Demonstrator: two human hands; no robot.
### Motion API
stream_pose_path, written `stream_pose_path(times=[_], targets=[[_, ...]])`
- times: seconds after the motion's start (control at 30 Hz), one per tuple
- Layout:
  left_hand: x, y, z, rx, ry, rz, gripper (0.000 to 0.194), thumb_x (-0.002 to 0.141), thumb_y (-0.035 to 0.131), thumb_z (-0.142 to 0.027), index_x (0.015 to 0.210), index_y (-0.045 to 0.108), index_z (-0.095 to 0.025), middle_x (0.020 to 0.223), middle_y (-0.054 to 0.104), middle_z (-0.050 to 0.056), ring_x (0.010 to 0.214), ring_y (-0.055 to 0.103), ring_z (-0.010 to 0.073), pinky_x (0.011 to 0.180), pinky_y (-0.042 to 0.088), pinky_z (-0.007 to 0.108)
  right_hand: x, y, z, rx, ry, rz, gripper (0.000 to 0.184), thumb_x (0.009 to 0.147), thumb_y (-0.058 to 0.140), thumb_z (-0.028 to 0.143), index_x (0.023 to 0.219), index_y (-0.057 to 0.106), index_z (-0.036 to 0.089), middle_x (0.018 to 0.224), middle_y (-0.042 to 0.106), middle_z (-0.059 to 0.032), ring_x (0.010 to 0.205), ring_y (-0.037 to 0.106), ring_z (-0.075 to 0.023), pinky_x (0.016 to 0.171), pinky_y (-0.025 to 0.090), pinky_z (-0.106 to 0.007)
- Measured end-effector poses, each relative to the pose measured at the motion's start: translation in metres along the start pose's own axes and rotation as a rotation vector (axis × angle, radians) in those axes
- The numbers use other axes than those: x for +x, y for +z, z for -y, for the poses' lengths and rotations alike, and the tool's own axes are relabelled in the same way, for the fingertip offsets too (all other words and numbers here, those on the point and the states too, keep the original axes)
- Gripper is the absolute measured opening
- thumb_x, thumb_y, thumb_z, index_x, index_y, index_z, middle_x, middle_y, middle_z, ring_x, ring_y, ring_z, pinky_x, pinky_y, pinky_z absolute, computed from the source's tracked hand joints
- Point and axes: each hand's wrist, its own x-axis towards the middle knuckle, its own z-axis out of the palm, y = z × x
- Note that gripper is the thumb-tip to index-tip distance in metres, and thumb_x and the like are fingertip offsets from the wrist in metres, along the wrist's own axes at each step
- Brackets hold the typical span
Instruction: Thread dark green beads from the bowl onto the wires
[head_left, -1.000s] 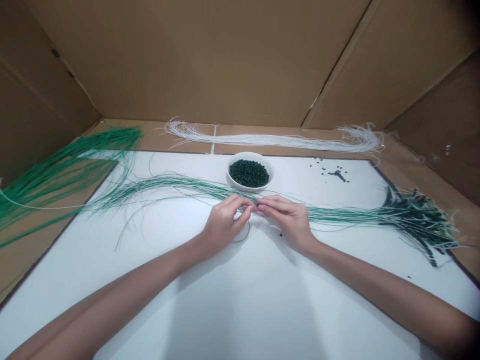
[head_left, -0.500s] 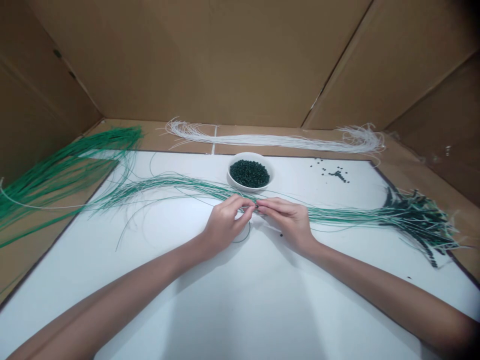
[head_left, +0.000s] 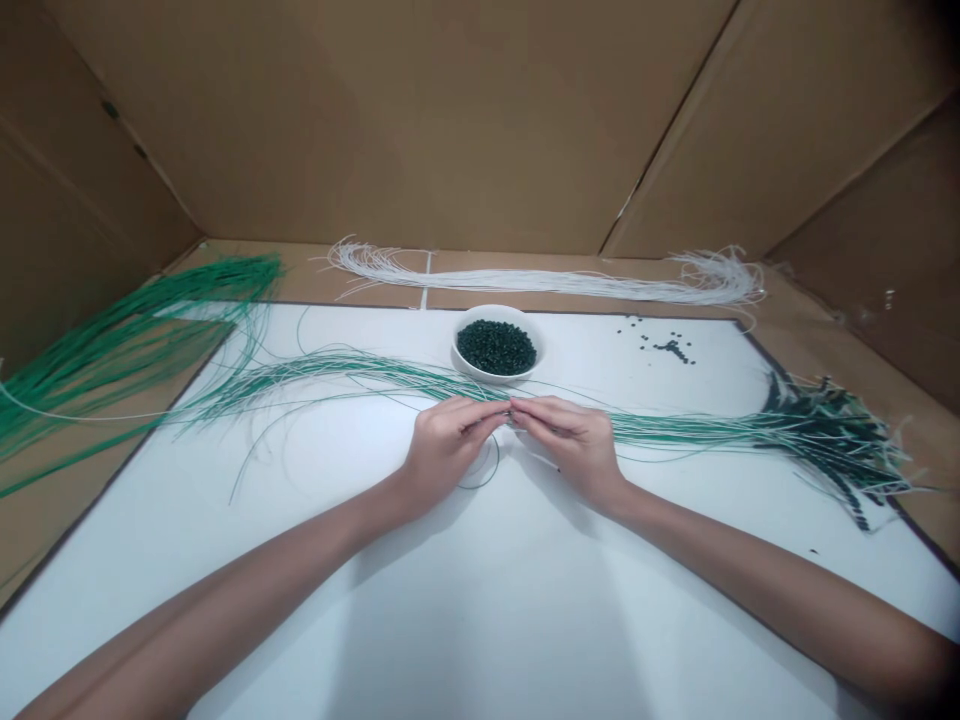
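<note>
My left hand (head_left: 444,445) and my right hand (head_left: 576,440) meet tip to tip over the middle of the board, both in a pinch. A thin green strand (head_left: 484,482) curls out in a loop below my left fingertips. A small dark bead sits at the tips of my right fingers, mostly hidden now. Behind my hands runs a long bundle of green and white strands (head_left: 690,430), whose right end carries many dark beads (head_left: 832,440). Just beyond my hands stands a white bowl (head_left: 457,362) filled with dark green beads (head_left: 496,347).
Loose beads (head_left: 673,348) lie scattered at the back right of the white board (head_left: 420,620). A bundle of white strands (head_left: 555,282) stretches along the back. Bright green strands (head_left: 135,330) spread at the left. Cardboard walls (head_left: 420,120) enclose the back and sides.
My left finger and thumb have closed nearer together, and the fingertips of both hands now meet closely. The dark bead that showed between them is mostly covered. The view has shifted slightly.
</note>
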Motion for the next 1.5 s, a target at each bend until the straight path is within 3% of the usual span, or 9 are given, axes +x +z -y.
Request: stream_pose_path(times=[0.5,0.83,1.1,1.27,1.5], targets=[[0.0016,0.0024,0.0016,0.027,-0.006,0.030,0.005,0.074,0.057,-0.020,0.076,0.062,-0.018,0.067,0.061,-0.002,0.058,0.053,0.0062,0.054,0.042,0.015,-0.0010,-0.0001,-0.0021,-0.160,-0.154,0.003,0.020,0.075,0.055,0.017,0.089,0.068,0.023,0.083,0.067,-0.0017,0.072,0.062,-0.0125,0.067,0.050,-0.023],[0.0011,0.0030,0.0001,0.090,-0.012,0.053,0.006,0.071,0.053,-0.014,0.075,0.057,-0.017,0.065,0.054,-0.004,0.050,0.042,0.0050,0.052,0.038,0.015,-0.0006,0.0003,-0.0027,-0.020,-0.029,0.015,0.018,0.074,0.058,0.020,0.088,0.068,0.024,0.084,0.066,-0.0017,0.073,0.060,-0.0131,0.066,0.049,-0.024],[0.0027,0.0000,-0.0034,0.042,-0.093,-0.019,0.003,0.075,0.052,-0.017,0.072,0.054,-0.017,0.068,0.055,-0.004,0.050,0.040,0.0040,0.052,0.036,0.015,0.0047,-0.0004,-0.0042,0.162,0.142,0.037,0.022,0.075,0.057,0.026,0.095,0.066,0.024,0.092,0.064,-0.0037,0.086,0.059,-0.0162,0.079,0.046,-0.031],[0.0036,0.0002,-0.0038,0.029,-0.075,-0.011,0.004,0.076,0.052,-0.019,0.075,0.055,-0.017,0.069,0.056,-0.002,0.055,0.044,0.0053,0.052,0.037,0.015,0.0046,-0.0005,-0.0072,0.301,0.224,0.122,0.026,0.076,0.056,0.028,0.101,0.063,0.023,0.078,0.068,-0.0027,0.083,0.061,-0.0165,0.085,0.043,-0.035],[0.0028,0.0007,-0.0022,0.015,-0.028,-0.003,0.004,0.076,0.053,-0.018,0.075,0.056,-0.016,0.068,0.056,-0.001,0.060,0.049,0.0070,0.050,0.037,0.015,0.0033,-0.0006,-0.0079,0.326,0.241,0.113,0.025,0.075,0.057,0.027,0.099,0.064,0.025,0.076,0.069,-0.0007,0.088,0.060,-0.0164,0.089,0.040,-0.035]])
